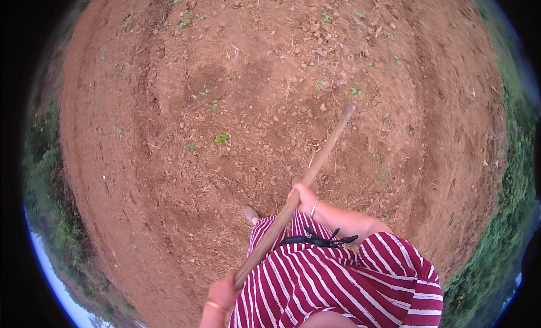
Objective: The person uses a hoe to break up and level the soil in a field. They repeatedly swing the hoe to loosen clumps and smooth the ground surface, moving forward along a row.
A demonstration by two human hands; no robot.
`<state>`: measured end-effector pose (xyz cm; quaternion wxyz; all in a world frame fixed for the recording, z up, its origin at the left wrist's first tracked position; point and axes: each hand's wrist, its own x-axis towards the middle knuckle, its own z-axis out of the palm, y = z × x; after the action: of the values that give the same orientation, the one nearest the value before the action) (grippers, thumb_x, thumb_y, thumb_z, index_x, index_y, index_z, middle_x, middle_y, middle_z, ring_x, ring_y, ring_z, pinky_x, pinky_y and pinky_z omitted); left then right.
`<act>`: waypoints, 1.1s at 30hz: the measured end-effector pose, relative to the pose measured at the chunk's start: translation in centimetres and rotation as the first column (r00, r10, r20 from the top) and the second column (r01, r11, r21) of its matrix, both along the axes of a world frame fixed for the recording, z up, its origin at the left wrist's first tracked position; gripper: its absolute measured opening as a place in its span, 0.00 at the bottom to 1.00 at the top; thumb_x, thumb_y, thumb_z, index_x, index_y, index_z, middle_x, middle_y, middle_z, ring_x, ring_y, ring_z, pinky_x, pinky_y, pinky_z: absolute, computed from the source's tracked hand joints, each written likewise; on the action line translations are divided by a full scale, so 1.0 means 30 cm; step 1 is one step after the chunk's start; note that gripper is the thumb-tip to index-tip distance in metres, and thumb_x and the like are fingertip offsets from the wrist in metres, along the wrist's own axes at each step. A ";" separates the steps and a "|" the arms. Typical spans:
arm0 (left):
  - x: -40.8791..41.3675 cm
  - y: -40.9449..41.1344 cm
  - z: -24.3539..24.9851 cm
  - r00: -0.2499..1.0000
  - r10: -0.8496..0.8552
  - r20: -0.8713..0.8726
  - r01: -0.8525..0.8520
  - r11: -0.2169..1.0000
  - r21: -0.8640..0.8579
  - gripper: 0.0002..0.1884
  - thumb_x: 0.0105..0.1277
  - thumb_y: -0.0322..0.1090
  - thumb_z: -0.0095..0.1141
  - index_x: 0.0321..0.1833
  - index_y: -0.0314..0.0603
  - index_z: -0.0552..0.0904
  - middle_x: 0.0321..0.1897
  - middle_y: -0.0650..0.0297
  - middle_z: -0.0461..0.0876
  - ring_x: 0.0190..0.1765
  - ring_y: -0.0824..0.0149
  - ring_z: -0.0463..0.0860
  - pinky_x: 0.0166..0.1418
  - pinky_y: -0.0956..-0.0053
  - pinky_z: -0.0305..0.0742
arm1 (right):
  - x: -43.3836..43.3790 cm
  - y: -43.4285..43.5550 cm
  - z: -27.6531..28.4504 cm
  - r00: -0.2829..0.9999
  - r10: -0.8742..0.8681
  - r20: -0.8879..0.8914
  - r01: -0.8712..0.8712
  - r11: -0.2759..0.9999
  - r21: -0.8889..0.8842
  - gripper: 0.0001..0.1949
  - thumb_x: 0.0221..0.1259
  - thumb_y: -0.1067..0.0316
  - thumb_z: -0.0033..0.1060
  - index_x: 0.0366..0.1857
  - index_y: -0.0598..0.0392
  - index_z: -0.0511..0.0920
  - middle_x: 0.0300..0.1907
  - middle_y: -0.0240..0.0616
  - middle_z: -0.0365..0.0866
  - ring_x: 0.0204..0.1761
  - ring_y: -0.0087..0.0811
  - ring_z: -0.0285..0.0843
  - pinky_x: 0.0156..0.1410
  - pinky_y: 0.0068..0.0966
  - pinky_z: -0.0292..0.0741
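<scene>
A long wooden tool handle (325,152) runs slantwise across my body, from low left up to the right. My right hand (305,197) is wrapped around its middle, with a metal bangle at the wrist. Lower down, beside my striped clothing (321,277), my left hand (222,292) grips the near end; a yellowish bangle circles that wrist. The handle's far end lies over reddish-brown soil (253,158). No blade shows there, and I cannot tell whether one is hidden or in the ground.
Small green seedlings (356,92) dot the cloddy soil, with bits of dry straw among them. A bright green leaf (221,138) lies ahead to the left. One shoe (251,213) shows below me. Dense greenery (50,180) borders the field on both sides.
</scene>
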<state>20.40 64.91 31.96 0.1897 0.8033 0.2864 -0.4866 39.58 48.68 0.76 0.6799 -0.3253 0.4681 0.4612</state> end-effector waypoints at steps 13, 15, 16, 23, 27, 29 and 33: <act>-0.149 0.024 -0.273 0.951 0.257 0.172 -0.218 0.952 -0.216 0.18 0.48 0.43 0.61 0.41 0.46 0.77 0.30 0.54 0.81 0.35 0.54 0.81 0.41 0.65 0.75 | 0.028 -0.136 0.013 0.999 -0.036 -0.033 0.027 0.968 -0.250 0.05 0.48 0.70 0.52 0.25 0.58 0.68 0.21 0.39 0.69 0.24 0.35 0.72 0.32 0.32 0.74; -0.081 -0.004 -0.342 0.962 0.140 0.233 -0.112 0.985 -0.128 0.19 0.49 0.44 0.61 0.43 0.47 0.75 0.30 0.54 0.81 0.35 0.54 0.81 0.40 0.64 0.75 | 0.165 -0.132 0.069 0.997 -0.058 0.054 0.071 0.957 -0.283 0.05 0.48 0.70 0.51 0.24 0.58 0.68 0.21 0.39 0.69 0.23 0.35 0.72 0.30 0.31 0.74; -0.040 -0.017 -0.368 0.963 0.076 0.260 -0.059 0.996 -0.074 0.20 0.49 0.45 0.61 0.43 0.48 0.74 0.29 0.54 0.81 0.35 0.53 0.81 0.40 0.64 0.75 | 0.240 -0.124 0.096 0.993 -0.081 0.083 0.100 0.961 -0.258 0.05 0.48 0.71 0.51 0.24 0.56 0.67 0.21 0.39 0.69 0.23 0.34 0.71 0.30 0.32 0.73; 0.306 -0.135 -0.369 0.984 0.060 0.166 -0.047 0.996 -0.077 0.28 0.52 0.59 0.54 0.48 0.47 0.69 0.29 0.48 0.79 0.34 0.48 0.80 0.39 0.59 0.74 | 0.650 -0.084 0.091 0.889 0.002 0.458 0.103 0.973 -0.205 0.04 0.50 0.69 0.51 0.24 0.57 0.69 0.18 0.36 0.70 0.20 0.32 0.71 0.27 0.30 0.72; 0.191 -0.093 -0.320 0.976 0.102 0.193 -0.084 0.991 -0.100 0.24 0.53 0.53 0.56 0.44 0.42 0.70 0.31 0.46 0.79 0.35 0.47 0.79 0.39 0.58 0.74 | 0.505 0.066 -0.070 0.934 0.137 0.331 -0.072 0.977 -0.201 0.05 0.47 0.70 0.53 0.24 0.58 0.71 0.18 0.38 0.71 0.20 0.33 0.73 0.25 0.32 0.72; -0.012 -0.028 -0.297 0.951 0.219 0.217 -0.196 0.973 -0.123 0.24 0.53 0.51 0.58 0.43 0.40 0.72 0.30 0.47 0.79 0.35 0.47 0.79 0.40 0.58 0.73 | 0.330 0.168 -0.086 0.947 0.231 0.224 -0.194 0.965 -0.176 0.06 0.48 0.70 0.53 0.29 0.58 0.70 0.21 0.39 0.72 0.21 0.34 0.74 0.24 0.32 0.73; -0.044 -0.013 -0.050 0.960 0.270 0.070 -0.272 0.962 0.016 0.25 0.48 0.50 0.61 0.46 0.44 0.74 0.29 0.49 0.80 0.36 0.50 0.79 0.41 0.61 0.74 | 0.124 0.165 0.031 0.998 0.040 -0.040 -0.039 0.999 0.021 0.06 0.54 0.69 0.51 0.30 0.56 0.67 0.22 0.37 0.69 0.25 0.34 0.72 0.32 0.34 0.75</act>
<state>19.07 64.53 30.45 0.2540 0.7747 0.3933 -0.4251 43.28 53.62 1.70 0.6643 -0.3180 0.4707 0.4859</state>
